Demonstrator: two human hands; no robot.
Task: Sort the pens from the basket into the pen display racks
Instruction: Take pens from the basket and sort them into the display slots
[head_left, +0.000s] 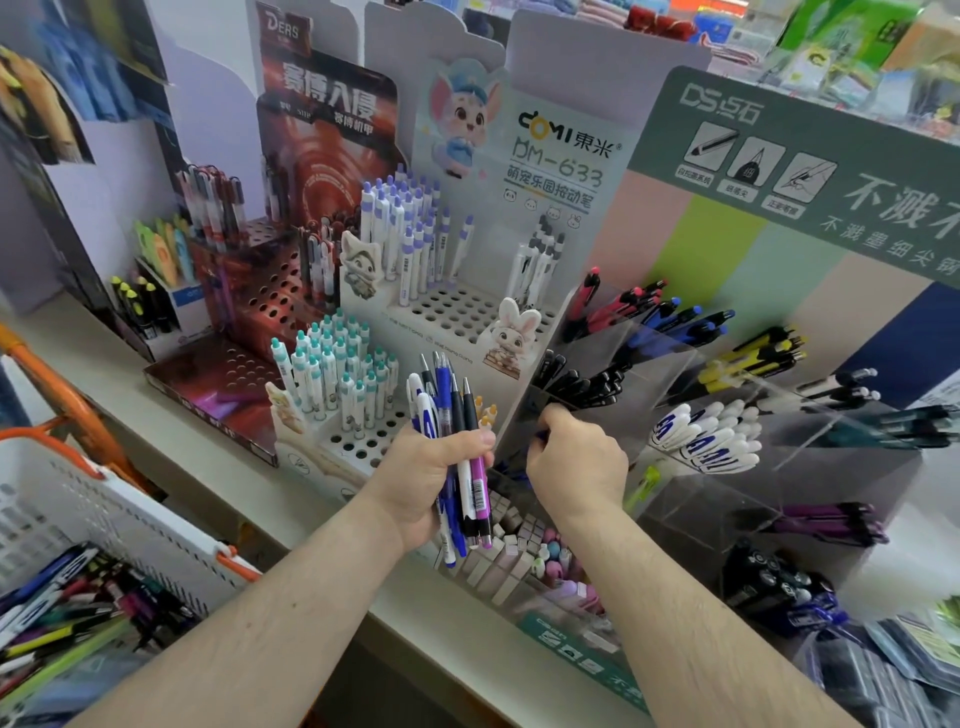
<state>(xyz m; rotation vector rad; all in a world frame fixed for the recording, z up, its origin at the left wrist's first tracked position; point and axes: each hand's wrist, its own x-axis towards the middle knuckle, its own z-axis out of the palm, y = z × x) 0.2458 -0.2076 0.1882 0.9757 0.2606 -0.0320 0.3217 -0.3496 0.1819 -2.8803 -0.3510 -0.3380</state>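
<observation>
Clear plastic compartments (675, 358) on the right rack are being filled. A mixed bundle of pens (457, 452) is gripped upright in the left hand (431, 478), fingers curled round the barrels, tips pointing up. The right hand (574, 462) is held just beside the bundle, at the mouth of a low compartment below the black pens (587, 382); its fingers are curled, apparently pinching a dark pen, though this is largely hidden. More pens are left in the white basket (130, 519), well apart at lower left, nearer the left arm.
</observation>
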